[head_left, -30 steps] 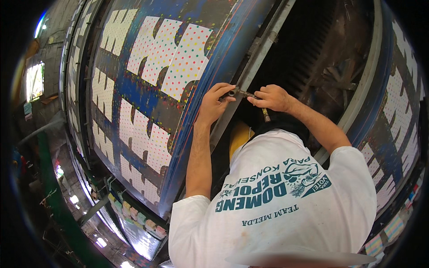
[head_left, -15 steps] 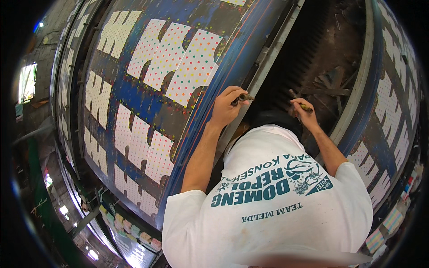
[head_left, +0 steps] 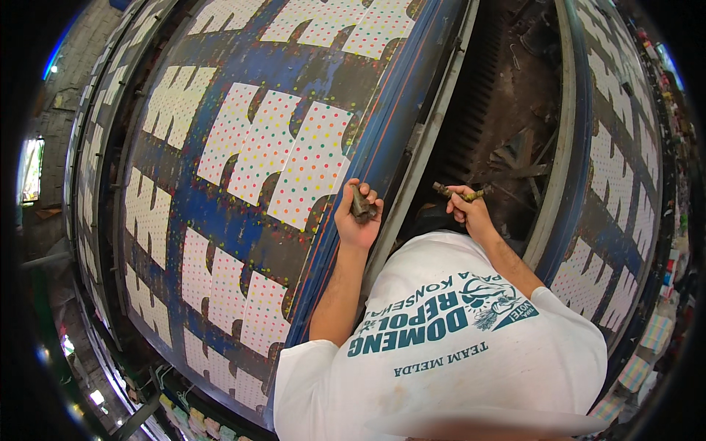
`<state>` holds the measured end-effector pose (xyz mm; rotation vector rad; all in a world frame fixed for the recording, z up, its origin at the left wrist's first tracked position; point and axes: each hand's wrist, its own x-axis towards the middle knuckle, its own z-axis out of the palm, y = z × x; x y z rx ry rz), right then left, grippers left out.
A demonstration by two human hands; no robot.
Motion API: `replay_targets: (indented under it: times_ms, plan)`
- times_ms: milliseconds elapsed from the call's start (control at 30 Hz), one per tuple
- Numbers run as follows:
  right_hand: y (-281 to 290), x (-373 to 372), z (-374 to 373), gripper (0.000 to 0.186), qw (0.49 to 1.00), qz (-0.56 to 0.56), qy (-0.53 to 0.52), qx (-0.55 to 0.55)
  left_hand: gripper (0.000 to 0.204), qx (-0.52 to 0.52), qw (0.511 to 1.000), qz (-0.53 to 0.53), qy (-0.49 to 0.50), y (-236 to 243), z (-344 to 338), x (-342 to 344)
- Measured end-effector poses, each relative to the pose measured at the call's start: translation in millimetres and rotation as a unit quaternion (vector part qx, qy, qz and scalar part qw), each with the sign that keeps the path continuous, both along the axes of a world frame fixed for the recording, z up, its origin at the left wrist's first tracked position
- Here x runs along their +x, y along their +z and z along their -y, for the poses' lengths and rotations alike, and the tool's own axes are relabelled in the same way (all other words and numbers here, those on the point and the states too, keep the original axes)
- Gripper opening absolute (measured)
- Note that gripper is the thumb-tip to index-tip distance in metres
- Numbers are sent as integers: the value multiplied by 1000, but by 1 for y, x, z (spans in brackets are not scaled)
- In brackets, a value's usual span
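Holding Two Small Things Beside a Spotty Table

Near the middle of the frame, the left hand is showing its palm. Its fingers are curling around a short, dark, lumpy piece, so the grip is closing snugly on it. A little to the right, the right hand is holding a thin stick in a narrow grip. One dark end is poking out to the left of the fingers, and a yellowish end is poking out to the right. Both things are looking small and dim, so they may be tools, but I am not able to tell what kind. The two hands are staying apart.

A big blue table is filling the left and middle of the frame. White pieces with bright dots are lying on it in rows. A grey rail is running along the table's right side. Next to it, a dark gap is stretching down from the top. Another table with more spotty pieces is standing at the right. A white shirt is covering the person's body at the bottom.
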<state>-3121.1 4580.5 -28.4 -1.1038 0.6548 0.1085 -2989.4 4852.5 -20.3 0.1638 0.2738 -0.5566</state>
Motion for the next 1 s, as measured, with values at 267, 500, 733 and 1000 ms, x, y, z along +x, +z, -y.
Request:
replay_targets:
  times_ms: [267, 500, 733, 1000]
  plan:
    - [1, 66, 68, 22, 966, 33, -152, 206, 31, -19, 1000, -11, 13, -11, 44, 7]
    - [-16, 154, 197, 16, 920, 4, -193, 342, 34, 5, 998, 63, 14, -4, 152, 58]
    - [-15, 240, 290, 18, 912, -19, -114, 394, 23, 262, 952, 156, 10, 38, 260, 116]
    - [-27, 297, 329, 22, 918, -67, -19, 390, 29, 449, 888, 94, 31, 51, 331, 168]
